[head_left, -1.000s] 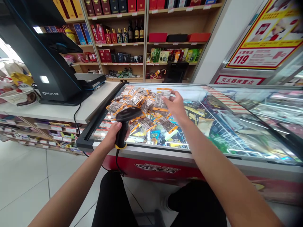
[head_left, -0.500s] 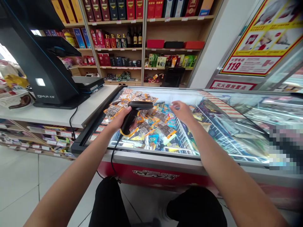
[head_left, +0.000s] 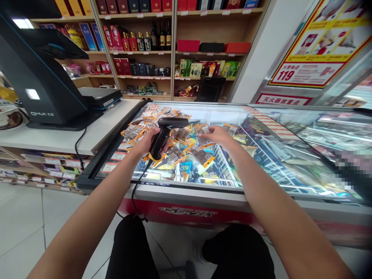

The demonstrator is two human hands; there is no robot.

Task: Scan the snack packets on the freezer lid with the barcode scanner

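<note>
Our hands are apart in the head view: the left hand (head_left: pixel 149 142) is wrapped around a pistol-shaped barcode scanner (head_left: pixel 171 123), smooth black plastic with a yellow base, its rounded head over a heap of crinkled, orange-edged packets (head_left: pixel 136 130). Our right hand (head_left: pixel 219 135) has its fingertips at a flat, brownish packet (head_left: pixel 204 130); we cannot tell whether they pinch it. The packets lie on the slick glass top (head_left: pixel 223 112) of a chest freezer (head_left: pixel 186 195), above white wire baskets (head_left: pixel 222 161). From the scanner hangs a thin black cable (head_left: pixel 135 188).
</note>
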